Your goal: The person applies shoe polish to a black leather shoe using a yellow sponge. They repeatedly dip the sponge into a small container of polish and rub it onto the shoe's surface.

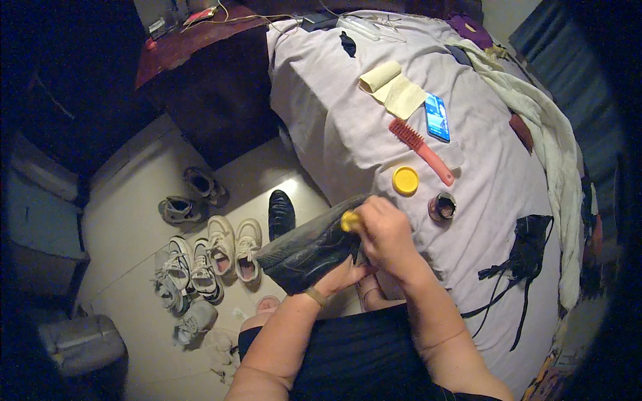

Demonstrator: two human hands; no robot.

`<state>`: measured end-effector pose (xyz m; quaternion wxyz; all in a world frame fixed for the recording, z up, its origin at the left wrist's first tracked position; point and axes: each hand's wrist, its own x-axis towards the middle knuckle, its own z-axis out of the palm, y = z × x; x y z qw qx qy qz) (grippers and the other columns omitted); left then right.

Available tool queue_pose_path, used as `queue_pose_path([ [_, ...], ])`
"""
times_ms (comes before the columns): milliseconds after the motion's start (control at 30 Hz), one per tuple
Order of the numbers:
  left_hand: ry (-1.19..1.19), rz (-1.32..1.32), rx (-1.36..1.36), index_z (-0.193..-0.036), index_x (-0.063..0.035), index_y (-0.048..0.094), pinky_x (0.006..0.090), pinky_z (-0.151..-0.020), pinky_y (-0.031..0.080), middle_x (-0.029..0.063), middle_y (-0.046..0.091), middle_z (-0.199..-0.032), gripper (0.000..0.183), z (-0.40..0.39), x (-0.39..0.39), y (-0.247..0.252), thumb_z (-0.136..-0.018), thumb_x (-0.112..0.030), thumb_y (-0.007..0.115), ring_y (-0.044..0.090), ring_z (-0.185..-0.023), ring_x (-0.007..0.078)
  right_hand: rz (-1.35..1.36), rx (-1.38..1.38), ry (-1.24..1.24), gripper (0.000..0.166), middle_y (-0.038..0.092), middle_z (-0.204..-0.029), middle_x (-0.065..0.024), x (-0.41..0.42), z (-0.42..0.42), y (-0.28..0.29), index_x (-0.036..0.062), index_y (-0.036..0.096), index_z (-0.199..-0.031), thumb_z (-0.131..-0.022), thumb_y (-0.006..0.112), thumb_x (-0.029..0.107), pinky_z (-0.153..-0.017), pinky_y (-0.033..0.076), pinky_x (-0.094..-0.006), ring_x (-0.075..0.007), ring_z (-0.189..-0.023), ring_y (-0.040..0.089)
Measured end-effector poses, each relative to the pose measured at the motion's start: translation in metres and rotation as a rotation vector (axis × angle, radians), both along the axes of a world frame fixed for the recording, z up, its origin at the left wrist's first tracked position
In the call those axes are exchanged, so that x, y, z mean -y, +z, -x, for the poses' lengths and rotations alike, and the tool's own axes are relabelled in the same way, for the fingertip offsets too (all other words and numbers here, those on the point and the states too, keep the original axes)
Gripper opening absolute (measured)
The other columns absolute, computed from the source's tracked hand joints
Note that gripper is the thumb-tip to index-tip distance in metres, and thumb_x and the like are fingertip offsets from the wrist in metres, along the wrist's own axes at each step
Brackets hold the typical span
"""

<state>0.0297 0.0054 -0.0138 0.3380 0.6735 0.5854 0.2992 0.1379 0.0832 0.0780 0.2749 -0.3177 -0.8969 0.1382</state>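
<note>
A dark leather shoe (306,255) is held up over my lap, its surface dull and greyish. My left hand (346,275) supports it from below, fingers partly hidden. In my right hand (386,233) is a small yellow piece (350,221), pressed against or very close to the shoe's upper side; blur hides whether it is sponge or cloth. Another black shoe (282,213) rests on the floor. On the bed lie a yellow round lid (405,180) and a small open dark jar (442,207), both right of my right hand. A coral-coloured hairbrush (426,155) lies beyond them.
A lit phone (437,118) and a partly rolled cream cloth (393,90) lie farther up the bed (331,120). Black fabric with straps (534,240) sits at right. Several sneakers (220,245) stand on the tiled floor, left. A dark wooden table (200,55) borders the bed.
</note>
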Motion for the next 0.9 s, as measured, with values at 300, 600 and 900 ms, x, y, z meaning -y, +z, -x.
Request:
queue_pose_path([
  [300,-0.039,-0.055,0.290,-0.137,-0.0041,0.047,0.0497,-0.110,0.031,0.0247,0.051,-0.136,0.066,-0.021,-0.004,-0.059,-0.084,-0.038,0.067,0.045,-0.130,0.0384,0.082,-0.067,0.021,0.017,0.055,-0.078,-0.0154,0.018,0.015,0.008,0.0012,0.058,-0.084,-0.073,0.071,0.003,-0.064,0.047,-0.0432,-0.0367,-0.073,0.058],
  [600,-0.026,0.127,0.224,-0.140,-0.0003,0.044,0.0407,-0.114,0.031,0.0240,0.048,-0.141,0.068,-0.023,0.001,-0.036,-0.088,-0.037,0.069,0.041,-0.135,0.0333,0.012,-0.008,-0.214,0.014,0.057,-0.079,-0.0176,0.000,0.003,-0.005,0.0007,0.058,-0.082,-0.077,0.069,0.007,-0.064,0.047,-0.0448,-0.0380,-0.073,0.059],
  [900,0.021,0.014,0.153,-0.139,-0.0022,0.045,0.0446,-0.110,0.033,0.0224,0.051,-0.137,0.075,-0.019,-0.001,-0.027,-0.082,-0.044,0.072,0.045,-0.130,0.0360,0.027,-0.013,-0.235,0.013,0.059,-0.080,-0.0183,0.001,0.005,-0.011,0.0003,0.059,-0.083,-0.077,0.069,0.006,-0.065,0.048,-0.0453,-0.0389,-0.074,0.060],
])
